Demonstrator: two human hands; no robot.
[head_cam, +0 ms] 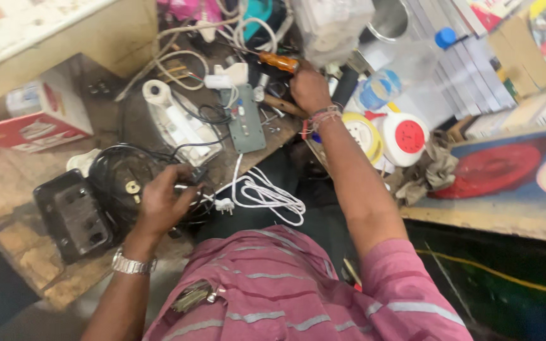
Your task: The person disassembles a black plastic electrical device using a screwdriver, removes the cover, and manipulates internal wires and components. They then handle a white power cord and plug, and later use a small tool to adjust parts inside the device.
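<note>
The right hand (309,87) grips an orange-handled screwdriver (277,61) far across the surface (26,183); the left hand (162,201) closes on a black cable coil (121,173); a red-and-white box (36,123) sits far left.

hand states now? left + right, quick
Left hand: closed around a black cable beside the black socket box.
Right hand: closed on an orange-handled screwdriver.

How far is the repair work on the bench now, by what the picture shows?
Done: the grey socket strip lies opened. In hand: the right hand grips an orange-handled screwdriver; the left hand holds a black plug. Left: the white cable lies loose, unattached.
</note>
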